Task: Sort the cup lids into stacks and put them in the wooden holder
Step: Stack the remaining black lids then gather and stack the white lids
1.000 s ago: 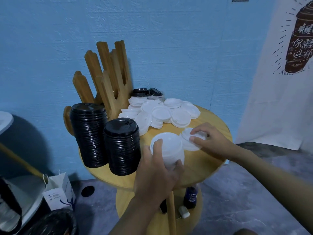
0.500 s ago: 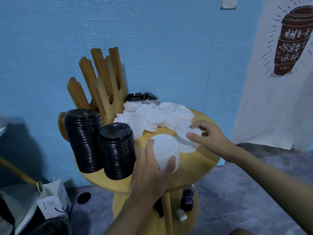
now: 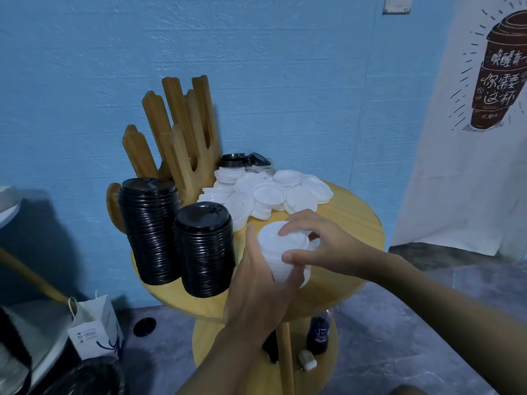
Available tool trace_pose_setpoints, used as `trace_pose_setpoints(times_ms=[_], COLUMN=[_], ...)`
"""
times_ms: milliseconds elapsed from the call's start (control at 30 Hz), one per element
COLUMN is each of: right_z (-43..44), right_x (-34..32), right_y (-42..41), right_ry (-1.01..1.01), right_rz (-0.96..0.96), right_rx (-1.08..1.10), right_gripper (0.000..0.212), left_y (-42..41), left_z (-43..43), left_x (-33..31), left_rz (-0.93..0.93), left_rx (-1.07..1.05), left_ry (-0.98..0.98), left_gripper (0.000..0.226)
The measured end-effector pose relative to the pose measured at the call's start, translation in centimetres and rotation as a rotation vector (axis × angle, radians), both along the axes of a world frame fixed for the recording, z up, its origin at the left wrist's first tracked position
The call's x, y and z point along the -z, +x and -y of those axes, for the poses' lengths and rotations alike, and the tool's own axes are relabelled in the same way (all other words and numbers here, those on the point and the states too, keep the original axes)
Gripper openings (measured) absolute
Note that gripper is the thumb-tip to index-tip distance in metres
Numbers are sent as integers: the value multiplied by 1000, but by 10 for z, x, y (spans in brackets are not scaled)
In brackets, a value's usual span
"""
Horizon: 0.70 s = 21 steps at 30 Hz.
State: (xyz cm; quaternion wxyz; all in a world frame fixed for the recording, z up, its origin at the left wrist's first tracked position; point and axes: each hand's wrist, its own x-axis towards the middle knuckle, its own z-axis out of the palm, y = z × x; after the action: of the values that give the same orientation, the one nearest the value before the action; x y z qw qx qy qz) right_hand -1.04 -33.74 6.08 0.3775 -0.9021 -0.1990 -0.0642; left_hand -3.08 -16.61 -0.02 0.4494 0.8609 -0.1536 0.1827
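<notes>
the white lid stack [image 3: 281, 260] stands near the front edge of the round wooden table [image 3: 353, 223]. the left hand [image 3: 256, 295] curls round its near side, and the right hand [image 3: 322, 246] pinches the top lid [image 3: 273, 235] between thumb and fingertips, seating it, i'd say. stacking is the step in hand. next calls for another from the loose white lids [image 3: 271, 192] just behind. black lid stacks [image 3: 204, 249] stand to the left, in front of the wooden holder [image 3: 182, 138].

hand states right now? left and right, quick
Left hand: closed round the white lid stack, holding it.
Right hand: closed, pinching the top lid of that stack.
</notes>
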Motion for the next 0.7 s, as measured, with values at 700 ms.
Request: trace_pose_setpoints(times_ms=[700], right_z=[53], right_x=[54], right_y=[30], right_ry=[-53], right_rz=[-21], right_rx=[390], right_gripper=[31], left_y=[4], left_z=[-2], left_x=[4], left_rz=[-49], left_rx=[-7], left_ry=[128], left_gripper=[71])
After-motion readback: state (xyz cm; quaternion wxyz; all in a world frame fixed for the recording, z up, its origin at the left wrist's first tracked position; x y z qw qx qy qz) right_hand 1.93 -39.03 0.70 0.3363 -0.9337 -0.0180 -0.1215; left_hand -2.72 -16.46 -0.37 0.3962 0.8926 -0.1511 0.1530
